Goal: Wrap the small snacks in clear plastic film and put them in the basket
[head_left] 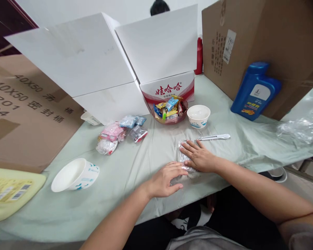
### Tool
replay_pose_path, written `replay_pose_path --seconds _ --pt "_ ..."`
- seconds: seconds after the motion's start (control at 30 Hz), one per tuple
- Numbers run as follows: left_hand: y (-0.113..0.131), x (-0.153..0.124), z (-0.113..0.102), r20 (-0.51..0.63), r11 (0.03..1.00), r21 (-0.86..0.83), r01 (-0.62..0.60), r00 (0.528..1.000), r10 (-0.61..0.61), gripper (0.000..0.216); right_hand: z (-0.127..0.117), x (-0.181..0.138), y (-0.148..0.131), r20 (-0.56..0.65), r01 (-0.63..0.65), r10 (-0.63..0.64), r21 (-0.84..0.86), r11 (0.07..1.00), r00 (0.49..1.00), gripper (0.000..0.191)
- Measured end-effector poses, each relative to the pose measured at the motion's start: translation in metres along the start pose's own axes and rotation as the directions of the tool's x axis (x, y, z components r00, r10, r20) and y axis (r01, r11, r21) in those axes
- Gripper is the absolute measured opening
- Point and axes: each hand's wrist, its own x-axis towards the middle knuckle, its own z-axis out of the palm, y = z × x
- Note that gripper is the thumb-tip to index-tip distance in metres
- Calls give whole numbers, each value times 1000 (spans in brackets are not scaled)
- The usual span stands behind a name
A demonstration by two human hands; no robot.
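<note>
Right hand [198,158] lies flat, fingers spread, pressing a clear bag [182,156] onto the table [135,156] near its front edge. Left hand [165,178] is flat too — open, palm down, fingertips touching the bag's near end. Just beyond the bag lies a cutter [214,137], and behind that a bowl [198,116] stands upright beside a sweets basket [169,111]. Well to the left, a second bowl [75,174] lies tipped on its side — packets [120,133] between it and the basket.
</note>
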Motion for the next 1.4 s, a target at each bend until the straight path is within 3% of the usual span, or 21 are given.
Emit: replay_pose_path --seconds 0.13,0.23,0.3,0.37,0.43,0.53,0.6,0.63,0.67,0.73,0.77,0.87,0.97,1.1,1.2,1.3,1.4 --pt "-3 -2 5 -179 996 62 -72 980 82 31 -4 -1 3 -63 2 0 39 999 998 58" --pt "-3 -3 6 -239 998 68 -9 971 25 28 -14 -5 2 -225 50 -28 96 994 974 51" --pt "-3 -4 5 -234 999 28 46 971 -39 29 -19 -10 -3 -324 117 -65 144 983 944 56" --pt "-3 -5 6 -238 996 -33 83 967 -88 29 -20 -14 -11 -317 170 -114 158 973 942 69" --pt "-5 -6 8 -278 986 -115 121 949 -149 29 -17 -17 -19 -237 172 -141 118 978 961 63" --pt "-11 -6 9 -446 964 -171 205 856 -261 22 -9 -19 -28 -149 141 -134 38 989 980 32" --pt "-14 -5 6 -572 967 -88 240 782 -246 20 -8 -21 -32 -138 139 -135 22 990 981 31" --pt "-14 -4 4 -580 973 -21 228 790 -198 21 -8 -22 -34 -133 155 -151 23 988 980 31" --pt "-14 -3 0 -539 981 42 190 831 -138 23 -10 -23 -35 -129 180 -175 29 983 976 30" --pt "-12 -2 -5 -353 992 102 76 935 -35 28 -14 -27 -37 -114 247 -239 61 967 964 28" --pt "-12 -1 -7 -263 996 89 29 965 -4 33 -17 -28 -38 -104 275 -266 87 958 958 27" --pt "-14 -3 -9 -184 998 -38 42 982 -49 53 -23 -28 -34 -102 295 -279 214 931 955 28" --pt "-24 -8 -6 -217 965 -231 122 961 -173 72 -24 -19 -25 -145 165 -119 361 918 982 26" --pt "-36 -9 0 -229 907 -360 219 921 -314 78 -19 0 -17 -136 -200 257 336 920 957 25" --pt "-36 -6 3 -242 929 -271 251 917 -318 67 -13 10 -17 -96 -316 345 230 921 934 38" --pt "-31 -2 4 -293 970 -80 228 925 -241 37 -12 15 -18 -97 -306 324 163 938 941 42" --pt "-27 2 6 -367 951 109 288 901 -230 31 -14 14 -20 -126 -309 325 131 942 937 40"
